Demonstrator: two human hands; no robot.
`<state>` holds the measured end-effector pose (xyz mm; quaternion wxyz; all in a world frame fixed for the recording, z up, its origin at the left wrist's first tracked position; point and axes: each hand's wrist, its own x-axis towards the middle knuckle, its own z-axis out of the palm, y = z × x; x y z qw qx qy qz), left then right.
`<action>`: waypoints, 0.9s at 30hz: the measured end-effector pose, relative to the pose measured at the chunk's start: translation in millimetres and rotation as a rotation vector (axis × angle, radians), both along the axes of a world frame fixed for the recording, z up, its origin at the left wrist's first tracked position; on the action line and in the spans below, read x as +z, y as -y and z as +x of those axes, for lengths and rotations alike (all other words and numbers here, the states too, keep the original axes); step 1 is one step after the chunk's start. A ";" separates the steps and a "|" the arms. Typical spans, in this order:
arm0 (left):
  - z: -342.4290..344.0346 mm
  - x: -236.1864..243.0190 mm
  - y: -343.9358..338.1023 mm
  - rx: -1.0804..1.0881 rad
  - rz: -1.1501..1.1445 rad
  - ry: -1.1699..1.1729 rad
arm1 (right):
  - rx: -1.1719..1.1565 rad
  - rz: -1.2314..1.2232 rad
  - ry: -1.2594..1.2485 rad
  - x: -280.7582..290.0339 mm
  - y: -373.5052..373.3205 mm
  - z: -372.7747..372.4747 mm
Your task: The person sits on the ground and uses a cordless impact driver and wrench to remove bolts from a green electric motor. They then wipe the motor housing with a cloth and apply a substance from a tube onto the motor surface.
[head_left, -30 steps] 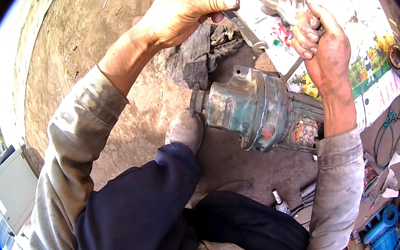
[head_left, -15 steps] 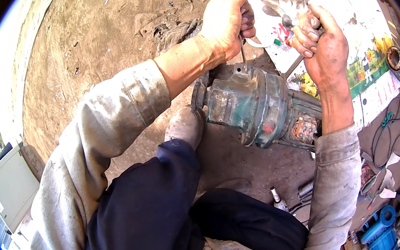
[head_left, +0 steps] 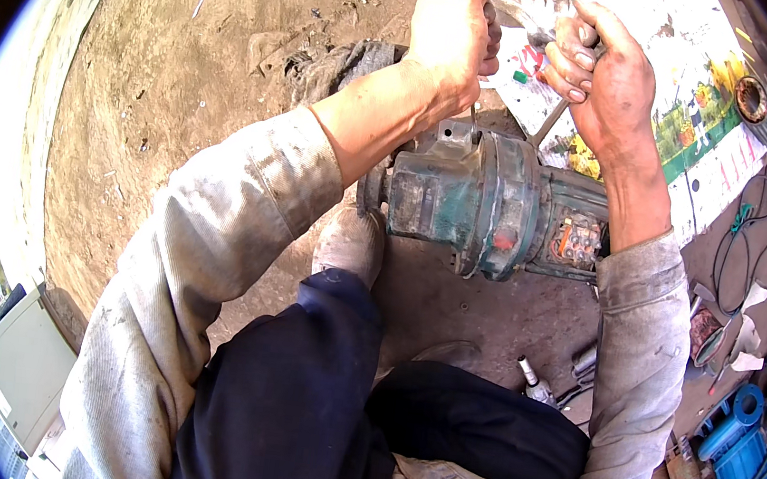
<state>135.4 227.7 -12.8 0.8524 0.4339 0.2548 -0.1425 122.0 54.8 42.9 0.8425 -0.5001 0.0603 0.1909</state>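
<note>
Holding, right grip (head_left: pixel 606 83): fingers clamped on a metal tool shaft (head_left: pixel 551 122).
Left grip (head_left: pixel 453 37): curled around a thin shaft (head_left: pixel 473 117), mostly hidden.
Motor (head_left: pixel 446 197): below both grips, shafts reaching its upper edge.
Sheet (head_left: pixel 688 61): behind and right of right grip, red and pink printed lettering.
Floor (head_left: pixel 178 119): spreading left of left grip to a pale edge strip (head_left: pixel 28 129).

Open at upper left, crowded centre to right.
Passable over floor (head_left: pixel 167 50) left of cloth (head_left: pixel 364 62); narrow between left hand (head_left: pixel 454 38) and right hand (head_left: pixel 604 80), above motor (head_left: pixel 465 202); barred at lower centre by boot (head_left: pixel 349 243) and legs (head_left: pixel 300 373), at lower right by blue parts (head_left: pixel 741 465).
</note>
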 end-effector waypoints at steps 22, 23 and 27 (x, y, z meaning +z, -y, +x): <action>-33.5 44.7 38.3 -0.012 0.176 0.111 | -0.115 -0.369 0.126 -30.2 -31.6 34.2; -34.4 41.8 35.5 -0.035 0.154 0.124 | -0.091 -0.509 0.193 -26.5 -34.1 33.6; -31.3 46.4 40.2 -0.066 0.155 0.125 | -0.159 -1.027 0.798 -48.0 -23.2 42.8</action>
